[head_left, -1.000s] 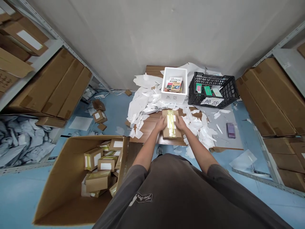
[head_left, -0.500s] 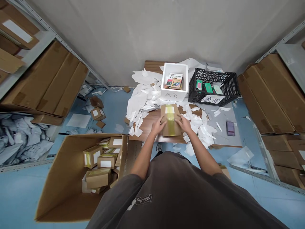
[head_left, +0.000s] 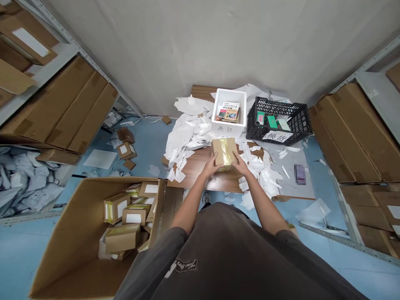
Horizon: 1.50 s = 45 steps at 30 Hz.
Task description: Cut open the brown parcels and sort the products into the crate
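Note:
A brown cardboard box with a strip of shiny yellowish tape down its middle is held between my two hands over the wooden table. My left hand grips its left side, and my right hand presses on its right side. The white label seen on it earlier does not show now. Just behind the box stands a white foam bin with several books inside. Torn white paper is heaped to the left, and more scraps lie to the right.
A black plastic crate with green boxes stands at the back right, near a purple pixelated item. At my left a large open carton holds several taped boxes. Shelves with cartons flank both sides.
The box has been tipped or turned in my hands; its white label has gone from view and its taped front side shows. My view has shifted slightly.

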Tool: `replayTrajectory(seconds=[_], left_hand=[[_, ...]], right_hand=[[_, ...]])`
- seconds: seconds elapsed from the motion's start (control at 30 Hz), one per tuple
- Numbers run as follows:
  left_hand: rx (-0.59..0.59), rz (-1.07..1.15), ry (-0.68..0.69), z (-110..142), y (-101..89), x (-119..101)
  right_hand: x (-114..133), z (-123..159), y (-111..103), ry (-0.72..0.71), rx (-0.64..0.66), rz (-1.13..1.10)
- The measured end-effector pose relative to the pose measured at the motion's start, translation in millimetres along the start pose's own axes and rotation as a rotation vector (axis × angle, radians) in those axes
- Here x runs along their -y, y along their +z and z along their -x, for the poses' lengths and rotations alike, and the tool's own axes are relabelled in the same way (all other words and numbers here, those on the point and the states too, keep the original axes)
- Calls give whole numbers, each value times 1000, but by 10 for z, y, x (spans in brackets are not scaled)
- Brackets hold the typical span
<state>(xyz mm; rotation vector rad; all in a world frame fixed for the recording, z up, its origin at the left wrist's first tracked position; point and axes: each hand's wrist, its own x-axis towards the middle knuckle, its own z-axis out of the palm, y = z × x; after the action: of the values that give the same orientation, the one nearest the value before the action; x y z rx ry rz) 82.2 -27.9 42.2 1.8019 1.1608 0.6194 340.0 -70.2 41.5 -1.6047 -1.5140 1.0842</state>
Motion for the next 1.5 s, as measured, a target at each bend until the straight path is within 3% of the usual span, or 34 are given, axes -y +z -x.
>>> replayTrajectory(seconds=[0.17,0.27,0.37,0.47,0.57,0.7,0.8,0.87,0.97,1.13,1.23,1.33,1.5], left_hand=[[41,-47,-29,126,-117,-99],[16,-84,-6,105,-342,-147],[-78,-76,-95,-27,-466,-114],[-160,-60,-167,-226,-361,-32],[-17,-57,-153,-325,-164,70],[155,-232,-123,-265,-97,196],[328,-378,-122,-262,-201,238],[442,-465,-191,-324,-266,237],[521,-585,-266,-438,-296,213],[542,-702,-245,-518,-261,166],[561,-754,-294,-549,-233,142],[573,-782,-351,-579,-207,133],[572,-839,-397,-587,-188,142]], right_hand=[[121,207,-73,-6,84,-20],[325,57,-194,-14,15,55],[439,-277,-189,-7,-93,116],[402,-616,7,126,-84,239],[250,-710,240,214,12,322],[-52,-381,288,188,-9,409],[-305,40,144,132,-58,466],[-484,340,15,146,-90,489],[-779,786,-194,256,-146,503],[-1252,1377,-488,486,-219,512],[-1473,1508,-552,604,-130,520],[-1665,1469,-513,730,-34,529],[-1919,1289,-399,817,-47,546]])
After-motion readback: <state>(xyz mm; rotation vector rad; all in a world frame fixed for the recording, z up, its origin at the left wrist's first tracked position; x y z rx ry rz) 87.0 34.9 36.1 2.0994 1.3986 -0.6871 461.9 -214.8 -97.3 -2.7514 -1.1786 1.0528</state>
